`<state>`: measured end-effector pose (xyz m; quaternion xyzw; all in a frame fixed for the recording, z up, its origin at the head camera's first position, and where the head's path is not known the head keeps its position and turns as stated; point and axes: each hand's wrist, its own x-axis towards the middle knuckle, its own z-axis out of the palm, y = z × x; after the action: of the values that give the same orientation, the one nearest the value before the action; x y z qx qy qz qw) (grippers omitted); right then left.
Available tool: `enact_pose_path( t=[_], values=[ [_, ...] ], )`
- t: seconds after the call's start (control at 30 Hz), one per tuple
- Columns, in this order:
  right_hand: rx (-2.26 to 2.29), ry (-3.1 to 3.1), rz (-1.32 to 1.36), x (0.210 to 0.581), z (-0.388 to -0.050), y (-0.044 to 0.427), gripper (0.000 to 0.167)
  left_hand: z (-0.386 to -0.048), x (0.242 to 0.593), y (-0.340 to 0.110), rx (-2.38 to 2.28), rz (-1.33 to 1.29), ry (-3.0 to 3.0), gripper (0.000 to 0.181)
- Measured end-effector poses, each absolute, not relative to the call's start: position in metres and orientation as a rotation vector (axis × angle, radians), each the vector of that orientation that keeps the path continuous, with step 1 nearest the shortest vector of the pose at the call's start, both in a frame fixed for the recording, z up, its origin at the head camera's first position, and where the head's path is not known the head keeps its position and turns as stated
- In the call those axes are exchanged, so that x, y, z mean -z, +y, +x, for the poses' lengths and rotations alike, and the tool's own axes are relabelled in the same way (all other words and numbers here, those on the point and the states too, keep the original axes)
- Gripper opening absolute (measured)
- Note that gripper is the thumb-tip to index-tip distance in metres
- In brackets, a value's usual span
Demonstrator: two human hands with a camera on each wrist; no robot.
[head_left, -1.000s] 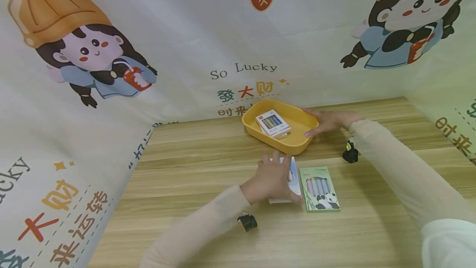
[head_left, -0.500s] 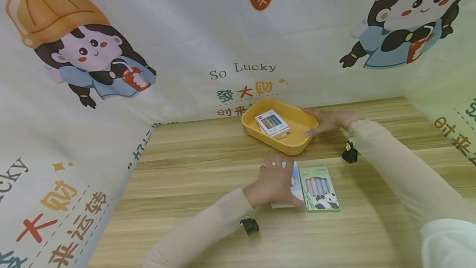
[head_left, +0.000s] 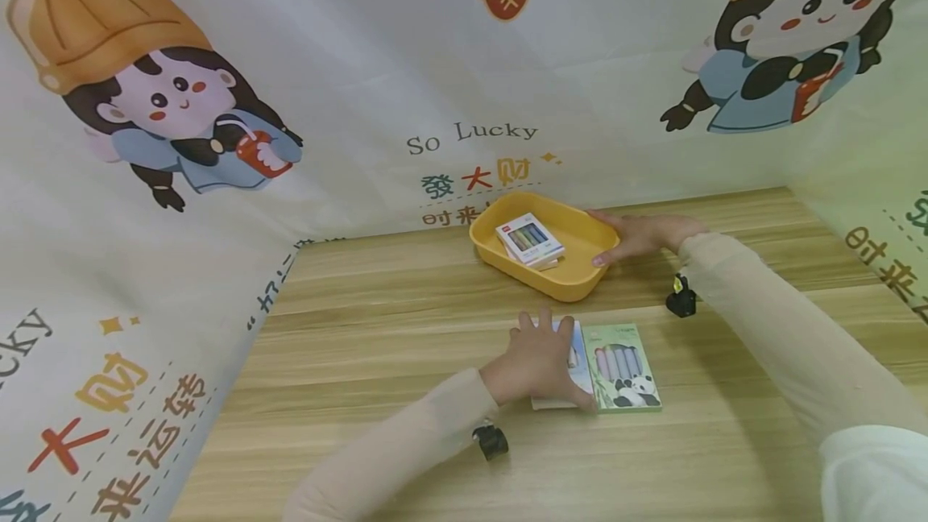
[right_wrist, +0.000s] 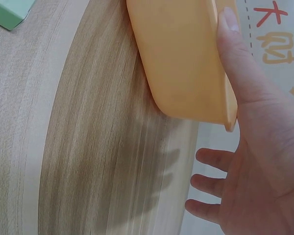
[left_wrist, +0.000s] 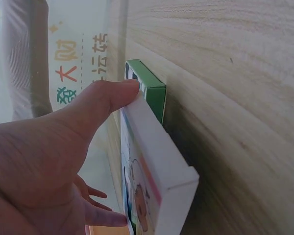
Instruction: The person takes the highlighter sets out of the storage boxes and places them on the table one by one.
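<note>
My left hand (head_left: pixel 535 361) lies with spread fingers over a flat white and light-blue box (head_left: pixel 580 365). Its thumb reaches the box's near right corner, where a green panda-print box (head_left: pixel 625 367) of crayon-like sticks lies alongside. In the left wrist view the thumb tip touches the corner by the green box (left_wrist: pixel 152 83), and the white box's side (left_wrist: pixel 161 152) faces the camera. My right hand (head_left: pixel 641 234) pinches the right end of a yellow tray (head_left: pixel 569 290), thumb over the rim; in the right wrist view three fingers extend free below it.
In the tray, a small white box (head_left: pixel 529 240) with coloured sticks pictured lies on another white box. A printed cloth backdrop (head_left: pixel 362 63) rises behind the wooden tabletop (head_left: pixel 362 345). Black wrist-camera parts (head_left: pixel 681 296) hang by each sleeve.
My left hand has slid the white and light-blue box right and slightly toward me, up to the green box. My right hand and the tray have stayed in place.
</note>
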<state>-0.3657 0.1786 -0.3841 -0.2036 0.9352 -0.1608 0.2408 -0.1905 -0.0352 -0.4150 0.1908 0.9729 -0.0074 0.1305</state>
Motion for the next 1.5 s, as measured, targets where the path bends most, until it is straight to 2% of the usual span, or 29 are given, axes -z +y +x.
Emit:
enact_pose_path(
  t=[1.5],
  values=[
    [0.44, 2.568, -0.594, 0.382, -0.363, 0.178, 0.114, -0.188, 0.425, -0.034, -0.035, 0.528, 2.782, 0.119]
  ],
)
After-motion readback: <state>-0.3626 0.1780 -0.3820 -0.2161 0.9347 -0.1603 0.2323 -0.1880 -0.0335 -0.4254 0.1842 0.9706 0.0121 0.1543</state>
